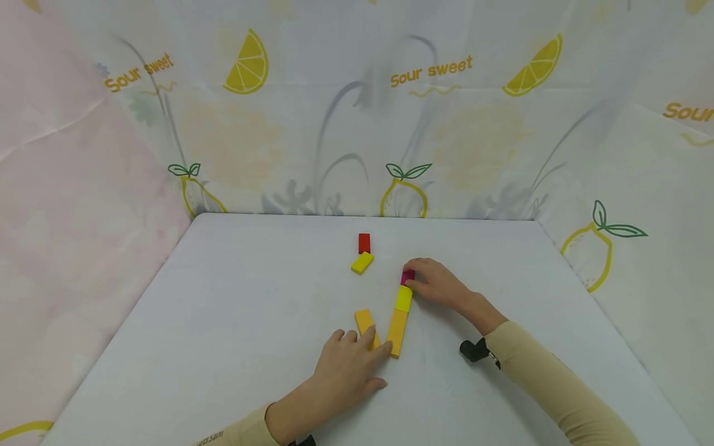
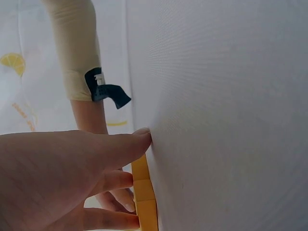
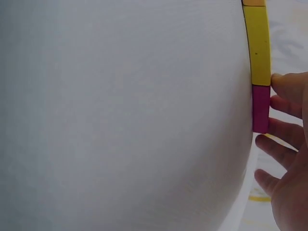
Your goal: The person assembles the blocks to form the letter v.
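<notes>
My right hand [image 1: 437, 282] pinches a small magenta block [image 3: 261, 109] at the far end of a row lying on the table. Against that block's near end sits a yellow block [image 1: 404, 298], followed by a long orange block [image 1: 397, 333]. My left hand [image 1: 346, 371] lies at the near end with its fingers stretched out. One fingertip meets the near end of the long orange block, while another rests on a second orange block [image 1: 364, 321] slanting to the left of the row. That second block is partly covered by the fingers.
Beyond the row, a red block [image 1: 364, 243] lies towards the back of the white table [image 1: 223, 297], with another yellow block [image 1: 362, 262] set at an angle close to it. A lemon-print cloth [image 1: 334, 124] hangs behind and along both sides.
</notes>
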`<state>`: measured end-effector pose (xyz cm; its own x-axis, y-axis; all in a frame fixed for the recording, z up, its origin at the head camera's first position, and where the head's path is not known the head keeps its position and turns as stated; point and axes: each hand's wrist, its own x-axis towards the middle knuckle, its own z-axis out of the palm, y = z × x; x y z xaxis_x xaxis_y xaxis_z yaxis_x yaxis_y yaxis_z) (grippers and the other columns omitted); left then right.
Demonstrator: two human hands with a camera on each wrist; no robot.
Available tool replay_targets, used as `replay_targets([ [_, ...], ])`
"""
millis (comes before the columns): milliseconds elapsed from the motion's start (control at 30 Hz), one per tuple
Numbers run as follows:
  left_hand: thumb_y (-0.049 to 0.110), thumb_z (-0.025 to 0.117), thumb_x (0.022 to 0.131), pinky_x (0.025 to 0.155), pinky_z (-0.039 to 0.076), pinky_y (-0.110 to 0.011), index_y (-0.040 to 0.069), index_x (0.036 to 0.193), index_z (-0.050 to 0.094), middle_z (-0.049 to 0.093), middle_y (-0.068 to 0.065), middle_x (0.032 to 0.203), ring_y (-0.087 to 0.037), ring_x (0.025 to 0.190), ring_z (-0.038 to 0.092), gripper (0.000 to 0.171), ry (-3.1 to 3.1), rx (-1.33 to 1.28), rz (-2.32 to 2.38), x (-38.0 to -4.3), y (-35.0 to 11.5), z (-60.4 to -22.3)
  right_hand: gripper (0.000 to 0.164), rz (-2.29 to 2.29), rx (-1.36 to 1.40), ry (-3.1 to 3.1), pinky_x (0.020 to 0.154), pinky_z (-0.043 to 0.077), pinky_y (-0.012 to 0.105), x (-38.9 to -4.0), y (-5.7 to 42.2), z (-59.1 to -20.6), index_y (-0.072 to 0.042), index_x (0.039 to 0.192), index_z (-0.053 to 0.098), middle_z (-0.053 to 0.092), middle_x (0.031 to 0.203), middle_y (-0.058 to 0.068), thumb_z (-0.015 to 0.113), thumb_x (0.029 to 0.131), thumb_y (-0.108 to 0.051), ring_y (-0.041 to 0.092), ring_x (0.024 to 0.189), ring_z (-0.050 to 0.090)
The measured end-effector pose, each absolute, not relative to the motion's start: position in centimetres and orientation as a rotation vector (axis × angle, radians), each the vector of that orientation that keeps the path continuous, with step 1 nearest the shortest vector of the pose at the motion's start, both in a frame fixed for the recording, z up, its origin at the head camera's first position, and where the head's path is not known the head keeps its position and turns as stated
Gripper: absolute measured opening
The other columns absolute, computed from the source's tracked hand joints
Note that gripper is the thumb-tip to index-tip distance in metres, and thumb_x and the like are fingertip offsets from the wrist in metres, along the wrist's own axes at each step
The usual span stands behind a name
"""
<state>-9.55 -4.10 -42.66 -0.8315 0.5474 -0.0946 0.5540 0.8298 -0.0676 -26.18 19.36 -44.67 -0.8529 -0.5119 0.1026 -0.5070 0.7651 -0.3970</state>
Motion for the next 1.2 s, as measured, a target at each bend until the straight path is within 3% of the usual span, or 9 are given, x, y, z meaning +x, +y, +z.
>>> replay_targets([
  [1200, 0.064, 0.066, 0.084, 0.092, 0.05, -0.044, 0.04, 0.135, 0.055, 0.06, -0.002, 0.138, -0.023, 0.098, 0.059, 0.058, 2.959, 0.923, -0.104, -9.73, -4.33, -42.66, 0.036, -0.768, -0.714, 2.964, 0.109, 0.043, 0.05, -25.43, 19.19, -44.74, -0.009, 0.127, 0.064, 0.066, 0.13, 0.01, 0.067, 0.093, -0.022, 0.031, 0.123, 0.058],
])
